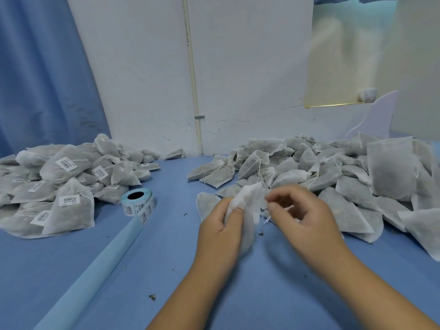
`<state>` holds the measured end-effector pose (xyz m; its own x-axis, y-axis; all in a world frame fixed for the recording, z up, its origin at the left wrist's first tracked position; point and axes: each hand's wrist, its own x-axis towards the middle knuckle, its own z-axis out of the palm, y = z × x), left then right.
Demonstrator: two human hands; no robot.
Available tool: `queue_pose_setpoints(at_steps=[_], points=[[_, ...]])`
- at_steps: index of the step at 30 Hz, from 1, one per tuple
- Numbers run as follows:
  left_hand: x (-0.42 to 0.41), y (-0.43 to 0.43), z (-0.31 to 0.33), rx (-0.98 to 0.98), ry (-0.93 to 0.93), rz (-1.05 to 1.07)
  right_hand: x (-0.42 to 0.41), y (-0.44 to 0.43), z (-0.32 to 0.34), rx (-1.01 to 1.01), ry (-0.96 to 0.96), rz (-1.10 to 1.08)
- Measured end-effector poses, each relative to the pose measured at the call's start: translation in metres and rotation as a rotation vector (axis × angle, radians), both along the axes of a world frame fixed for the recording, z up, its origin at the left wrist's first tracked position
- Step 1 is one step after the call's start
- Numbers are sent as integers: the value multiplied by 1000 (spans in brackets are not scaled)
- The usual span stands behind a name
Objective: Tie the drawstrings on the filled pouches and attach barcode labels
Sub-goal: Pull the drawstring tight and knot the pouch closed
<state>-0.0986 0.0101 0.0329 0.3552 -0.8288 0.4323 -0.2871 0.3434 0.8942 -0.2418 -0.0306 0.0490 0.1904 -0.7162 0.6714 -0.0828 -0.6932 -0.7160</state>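
Observation:
My left hand grips a white filled pouch by its gathered neck, just above the blue table. My right hand is beside it, fingers curled, pinching the pouch's thin white drawstring. A roll of barcode labels stands left of my hands, with a strip of labels hanging from it. A heap of labelled pouches lies at the left. A heap of unlabelled pouches lies at the right, right behind my hands.
A light blue strip of label backing runs diagonally from the roll toward the near left. The blue table meets a white wall with a vertical pipe at the back. Small dark crumbs dot the table.

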Motion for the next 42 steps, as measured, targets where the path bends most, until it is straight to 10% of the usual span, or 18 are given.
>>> queue_pose_setpoints(at_steps=[18, 29, 42], points=[[11, 5, 3, -66, -495, 101, -5, -12, -2, 291, 97, -1], [29, 3, -1, 237, -1023, 138, -1, -11, -6, 410, 244, 27], [-8, 10, -3, 26, -422, -206, -1, -5, 1, 382, 229, 100]])
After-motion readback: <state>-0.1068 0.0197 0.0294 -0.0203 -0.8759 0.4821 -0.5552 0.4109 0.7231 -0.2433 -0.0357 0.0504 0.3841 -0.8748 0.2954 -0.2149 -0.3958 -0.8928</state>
